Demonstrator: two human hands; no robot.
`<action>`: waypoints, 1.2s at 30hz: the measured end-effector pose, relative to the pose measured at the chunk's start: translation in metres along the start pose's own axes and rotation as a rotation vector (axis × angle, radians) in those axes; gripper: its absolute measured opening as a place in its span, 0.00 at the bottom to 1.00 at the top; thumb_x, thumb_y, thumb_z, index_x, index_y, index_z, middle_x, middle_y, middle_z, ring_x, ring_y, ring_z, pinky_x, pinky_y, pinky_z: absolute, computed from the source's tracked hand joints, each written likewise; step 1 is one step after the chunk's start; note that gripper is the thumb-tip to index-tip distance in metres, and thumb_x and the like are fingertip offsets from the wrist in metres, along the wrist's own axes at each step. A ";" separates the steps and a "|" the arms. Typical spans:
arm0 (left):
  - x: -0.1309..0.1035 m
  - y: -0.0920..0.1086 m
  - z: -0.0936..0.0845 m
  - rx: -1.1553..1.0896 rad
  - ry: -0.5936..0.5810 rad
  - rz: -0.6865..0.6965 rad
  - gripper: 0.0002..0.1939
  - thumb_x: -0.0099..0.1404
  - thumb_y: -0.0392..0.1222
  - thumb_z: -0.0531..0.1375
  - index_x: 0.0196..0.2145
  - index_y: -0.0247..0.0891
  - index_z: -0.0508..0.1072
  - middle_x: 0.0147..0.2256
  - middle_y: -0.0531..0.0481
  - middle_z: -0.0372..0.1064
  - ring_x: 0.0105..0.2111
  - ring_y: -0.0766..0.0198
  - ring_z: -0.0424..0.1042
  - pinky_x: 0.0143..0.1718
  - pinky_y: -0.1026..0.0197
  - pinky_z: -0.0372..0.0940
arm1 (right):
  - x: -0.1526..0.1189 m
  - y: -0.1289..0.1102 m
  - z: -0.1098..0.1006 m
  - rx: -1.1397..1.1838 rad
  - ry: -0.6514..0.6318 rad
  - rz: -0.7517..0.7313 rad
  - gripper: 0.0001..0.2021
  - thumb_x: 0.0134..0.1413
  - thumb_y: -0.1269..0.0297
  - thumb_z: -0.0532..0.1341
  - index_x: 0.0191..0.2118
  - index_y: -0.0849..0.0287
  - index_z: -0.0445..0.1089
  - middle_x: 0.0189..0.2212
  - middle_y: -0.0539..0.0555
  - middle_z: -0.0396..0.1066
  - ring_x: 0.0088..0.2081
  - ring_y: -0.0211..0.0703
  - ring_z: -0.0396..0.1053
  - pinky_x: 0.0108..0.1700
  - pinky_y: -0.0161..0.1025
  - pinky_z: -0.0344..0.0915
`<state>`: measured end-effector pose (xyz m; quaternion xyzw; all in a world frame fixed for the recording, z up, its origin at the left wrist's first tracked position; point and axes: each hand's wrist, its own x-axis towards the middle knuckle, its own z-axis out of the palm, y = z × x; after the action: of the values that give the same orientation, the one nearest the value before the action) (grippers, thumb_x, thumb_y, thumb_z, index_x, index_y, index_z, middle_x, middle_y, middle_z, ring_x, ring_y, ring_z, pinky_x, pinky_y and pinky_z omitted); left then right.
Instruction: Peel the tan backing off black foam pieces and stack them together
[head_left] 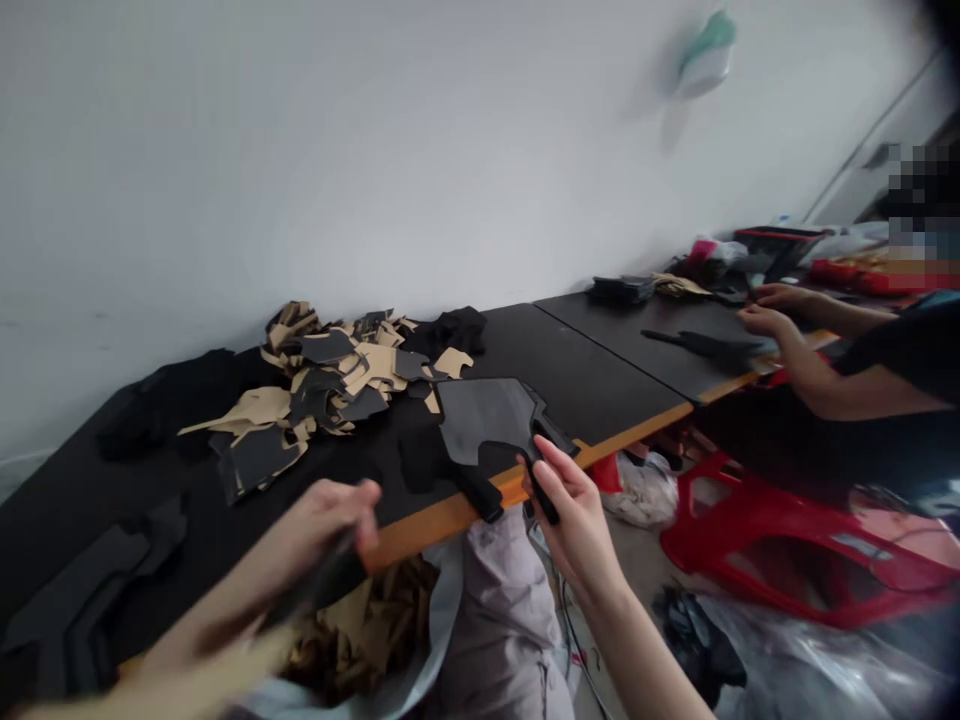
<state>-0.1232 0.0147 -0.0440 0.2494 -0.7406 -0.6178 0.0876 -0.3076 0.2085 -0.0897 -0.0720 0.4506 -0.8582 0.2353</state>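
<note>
My right hand (pixel 574 505) pinches the narrow arm of a flat cut piece (pixel 484 415), dark-edged with a smooth grey face. The piece is raised at the table's front edge. My left hand (pixel 330 520) is closed and smeared by motion, above a bag of tan scraps (pixel 375 625). From its fingers a blurred black-and-tan strip (pixel 319 585) trails down to the lower left. Another black piece (pixel 472 485) lies beneath the grey-faced one, its end over the edge.
Tan and black offcuts (pixel 345 370) are heaped on the black table (pixel 525 345) by the wall. More black cut pieces (pixel 97 580) lie at left. On the right, another person's hands (pixel 776 310) work at the table. A red plastic stool (pixel 795 545) and clear plastic bags are below.
</note>
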 end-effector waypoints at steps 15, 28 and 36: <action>0.027 0.020 0.051 0.036 0.244 0.128 0.20 0.61 0.55 0.61 0.24 0.33 0.75 0.27 0.49 0.77 0.31 0.61 0.76 0.25 0.71 0.61 | -0.024 0.074 0.003 0.026 -0.083 0.270 0.22 0.42 0.61 0.73 0.46 0.53 0.72 0.35 0.52 0.77 0.35 0.39 0.74 0.39 0.34 0.69; 0.050 0.003 0.027 0.132 0.147 0.046 0.25 0.63 0.59 0.56 0.30 0.33 0.77 0.25 0.51 0.74 0.26 0.67 0.69 0.24 0.70 0.57 | -0.026 0.074 0.023 -0.176 -0.127 0.018 0.20 0.49 0.61 0.69 0.49 0.51 0.68 0.35 0.50 0.72 0.29 0.33 0.70 0.31 0.30 0.68; 0.044 0.006 -0.026 0.376 0.184 0.087 0.23 0.67 0.59 0.50 0.47 0.42 0.73 0.25 0.56 0.65 0.22 0.71 0.60 0.24 0.70 0.53 | 0.075 0.015 -0.024 -0.604 0.184 -0.301 0.28 0.49 0.53 0.67 0.56 0.56 0.69 0.42 0.57 0.75 0.40 0.44 0.74 0.43 0.38 0.70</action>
<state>-0.1516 -0.0284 -0.0402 0.2843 -0.8417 -0.4393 0.1333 -0.3761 0.1840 -0.1224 -0.1263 0.6879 -0.7139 0.0327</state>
